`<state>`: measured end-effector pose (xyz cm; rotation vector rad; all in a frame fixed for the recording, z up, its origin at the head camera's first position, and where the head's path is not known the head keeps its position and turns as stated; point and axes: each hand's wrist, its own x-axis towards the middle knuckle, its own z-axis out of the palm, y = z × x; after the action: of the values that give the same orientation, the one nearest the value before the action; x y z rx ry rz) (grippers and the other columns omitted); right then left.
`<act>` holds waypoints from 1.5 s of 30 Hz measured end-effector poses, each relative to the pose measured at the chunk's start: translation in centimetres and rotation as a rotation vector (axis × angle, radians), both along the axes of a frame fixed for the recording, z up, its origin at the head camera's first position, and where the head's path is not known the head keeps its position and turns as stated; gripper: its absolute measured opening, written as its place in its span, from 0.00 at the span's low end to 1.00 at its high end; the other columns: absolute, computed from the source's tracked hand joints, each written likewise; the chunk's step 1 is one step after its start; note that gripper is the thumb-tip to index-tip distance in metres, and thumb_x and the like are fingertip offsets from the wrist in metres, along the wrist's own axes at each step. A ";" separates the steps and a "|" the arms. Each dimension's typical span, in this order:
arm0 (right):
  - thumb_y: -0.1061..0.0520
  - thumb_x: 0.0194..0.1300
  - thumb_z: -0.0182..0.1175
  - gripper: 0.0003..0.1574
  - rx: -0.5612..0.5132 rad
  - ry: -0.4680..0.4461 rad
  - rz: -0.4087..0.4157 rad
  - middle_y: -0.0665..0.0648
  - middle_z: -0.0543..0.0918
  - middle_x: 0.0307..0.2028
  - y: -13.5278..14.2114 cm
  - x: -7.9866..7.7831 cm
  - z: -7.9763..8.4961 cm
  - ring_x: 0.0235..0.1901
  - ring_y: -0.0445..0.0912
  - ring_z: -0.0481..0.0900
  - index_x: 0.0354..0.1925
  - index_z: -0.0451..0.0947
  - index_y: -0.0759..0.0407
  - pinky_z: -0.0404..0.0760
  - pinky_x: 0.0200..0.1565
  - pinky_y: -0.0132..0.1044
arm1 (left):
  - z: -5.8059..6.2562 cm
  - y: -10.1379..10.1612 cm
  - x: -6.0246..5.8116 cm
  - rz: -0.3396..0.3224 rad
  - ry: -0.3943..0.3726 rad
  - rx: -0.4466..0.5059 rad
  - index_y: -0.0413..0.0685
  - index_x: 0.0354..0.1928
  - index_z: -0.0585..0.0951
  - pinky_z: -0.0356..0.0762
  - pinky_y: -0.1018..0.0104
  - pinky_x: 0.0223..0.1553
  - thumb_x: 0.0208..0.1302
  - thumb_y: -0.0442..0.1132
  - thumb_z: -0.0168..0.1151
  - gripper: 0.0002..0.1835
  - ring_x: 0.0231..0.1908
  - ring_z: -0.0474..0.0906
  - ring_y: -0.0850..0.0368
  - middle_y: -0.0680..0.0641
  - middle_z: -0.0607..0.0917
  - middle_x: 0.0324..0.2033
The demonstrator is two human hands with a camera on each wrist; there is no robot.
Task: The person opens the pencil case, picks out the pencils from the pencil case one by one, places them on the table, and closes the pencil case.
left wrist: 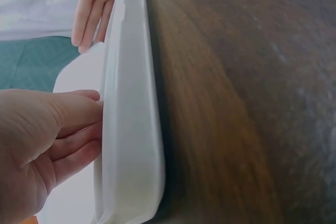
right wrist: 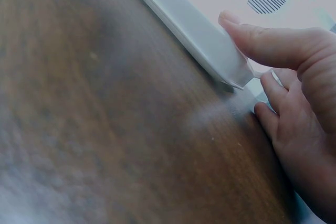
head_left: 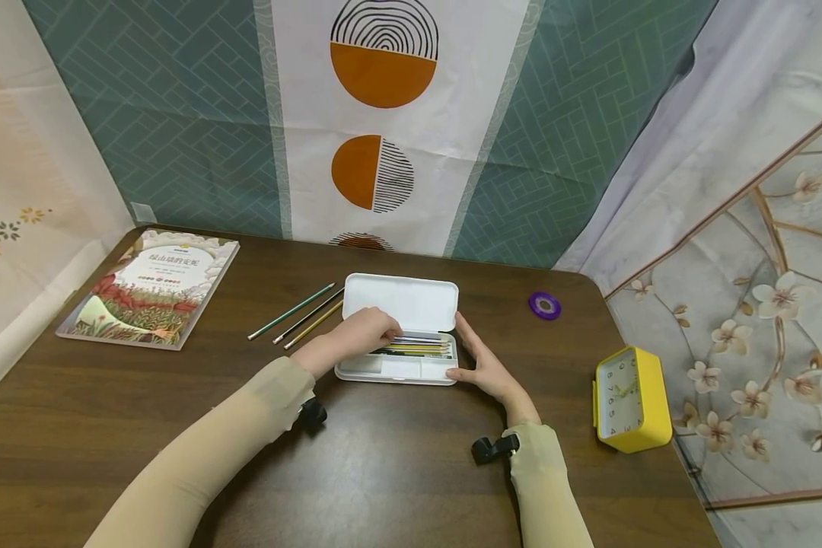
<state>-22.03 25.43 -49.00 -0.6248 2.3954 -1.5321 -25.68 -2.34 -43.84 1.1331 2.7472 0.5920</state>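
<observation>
Head view: the white pencil case [head_left: 401, 369] lies open on the table [head_left: 397, 457], pencils [head_left: 421, 348] inside. My left hand [head_left: 359, 333] dips in, fingers bent; I cannot tell whether they pinch one. Left wrist view: those fingertips vanish behind the case wall. Right wrist view: my right hand [right wrist: 307, 124] touches the case's end with its thumb, fingers uncurled.

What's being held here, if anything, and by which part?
The right hand braces the white case at its right end, thumb at the near corner; whether the left hand holds anything can't be told.
</observation>
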 end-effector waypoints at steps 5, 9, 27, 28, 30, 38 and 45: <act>0.71 0.55 0.67 0.66 -0.017 -0.028 -0.002 0.63 0.38 0.78 -0.3 0.2 0.6 0.77 0.59 0.37 0.77 0.34 0.62 0.43 0.73 0.59 | -0.3 0.2 0.2 0.040 -0.008 0.020 0.42 0.43 0.88 0.80 0.62 0.46 0.62 0.31 0.65 0.09 0.33 0.77 0.60 0.49 0.89 0.36; 0.71 0.55 0.67 0.66 -0.022 -0.026 0.000 0.64 0.38 0.77 -0.3 0.3 0.7 0.77 0.59 0.37 0.77 0.34 0.62 0.42 0.73 0.59 | -0.3 0.4 0.3 0.061 -0.011 0.016 0.41 0.43 0.87 0.80 0.61 0.46 0.62 0.31 0.65 0.08 0.33 0.76 0.60 0.47 0.89 0.37; 0.68 0.56 0.68 0.67 -0.020 -0.008 0.004 0.59 0.39 0.78 0.0 0.0 0.0 0.77 0.56 0.38 0.78 0.35 0.56 0.43 0.74 0.57 | -0.4 0.7 0.9 0.125 -0.043 0.013 0.40 0.46 0.86 0.80 0.58 0.49 0.66 0.30 0.61 0.10 0.43 0.84 0.52 0.45 0.89 0.41; 0.68 0.56 0.68 0.67 -0.017 -0.009 0.003 0.60 0.39 0.78 0.0 0.0 0.0 0.77 0.56 0.38 0.78 0.35 0.57 0.43 0.74 0.58 | -0.4 0.7 0.9 0.126 -0.043 0.012 0.40 0.46 0.86 0.80 0.58 0.50 0.66 0.30 0.61 0.10 0.44 0.84 0.52 0.45 0.89 0.42; 0.70 0.56 0.68 0.67 -0.011 -0.010 0.001 0.61 0.38 0.78 -0.1 0.0 0.1 0.77 0.57 0.38 0.78 0.34 0.58 0.43 0.74 0.58 | -0.4 0.7 0.9 0.122 -0.036 0.009 0.40 0.46 0.86 0.80 0.58 0.51 0.65 0.30 0.61 0.10 0.45 0.84 0.51 0.45 0.89 0.42; 0.70 0.56 0.67 0.65 -0.013 -0.041 0.011 0.65 0.38 0.77 -0.8 1.0 2.6 0.76 0.60 0.38 0.77 0.34 0.65 0.43 0.73 0.60 | -0.2 0.8 0.7 0.105 -0.002 0.012 0.41 0.44 0.87 0.81 0.59 0.50 0.63 0.29 0.63 0.09 0.46 0.85 0.51 0.46 0.89 0.42; 0.70 0.56 0.67 0.65 -0.011 -0.051 0.010 0.63 0.38 0.78 -0.9 1.2 3.1 0.77 0.58 0.38 0.77 0.34 0.65 0.43 0.74 0.58 | -0.4 0.8 0.5 0.094 0.020 0.002 0.42 0.43 0.88 0.81 0.59 0.49 0.62 0.29 0.63 0.10 0.45 0.85 0.52 0.47 0.89 0.42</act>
<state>-20.85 24.52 -45.92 -0.5916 2.3445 -1.5388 -25.22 -1.53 -44.24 1.0198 2.8305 0.5973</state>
